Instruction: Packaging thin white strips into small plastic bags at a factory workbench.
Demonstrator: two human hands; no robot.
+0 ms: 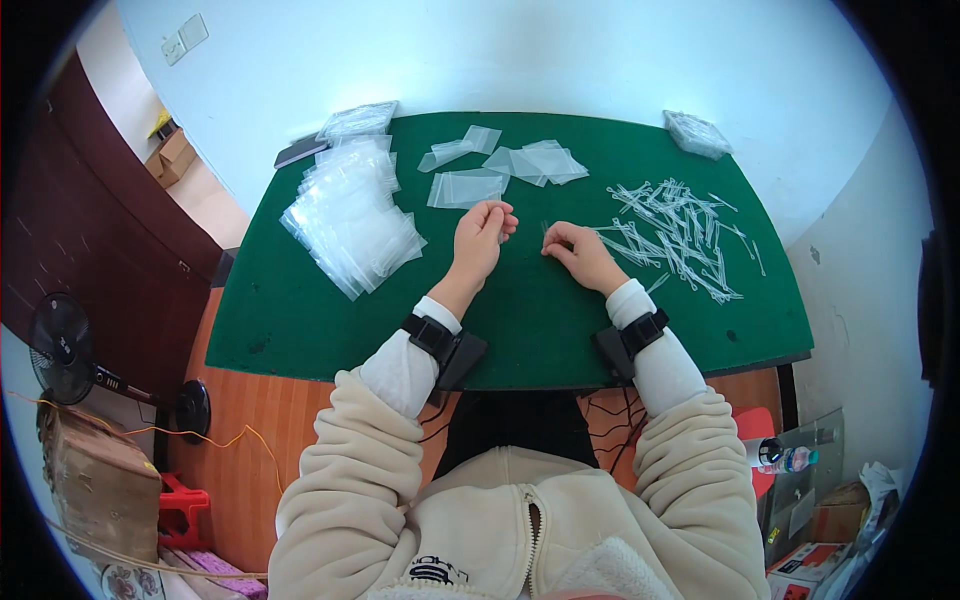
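Pieces of clear plastic (pixel 690 245), thin and straight like small sticks, many with a tiny ring at one end; tangled in a loose heap toward the right edge of the green tabletop (pixel 520 320), pointing every way, colourless and glossy, with pale highlights along the shafts; a few strays lying apart, nearest the right edge; right hand (pixel 580 255) just left of that heap, pinched at thumb and fingers on a faint clear sliver (pixel 545 230), too small to make out in full; left hand (pixel 485 230) near the tabletop's middle, curled inward at the fingers; cannot tell if empty or holding something; just beyond it, a flat clear bag (pixel 465 189), rectangular and slightly milky; more loose bags (pixel 545 163) overlapping toward the far edge, tinted green by the surface below; along the left edge, a thick fanned stack of bags (pixel 355 215), whiter at its layered middle; behind, at the far left corner, a clear packet (pixel 360 119) beside a flat dark object (pixel 300 151); at the far right corner, a clear wrapped bundle (pixel 697 135).
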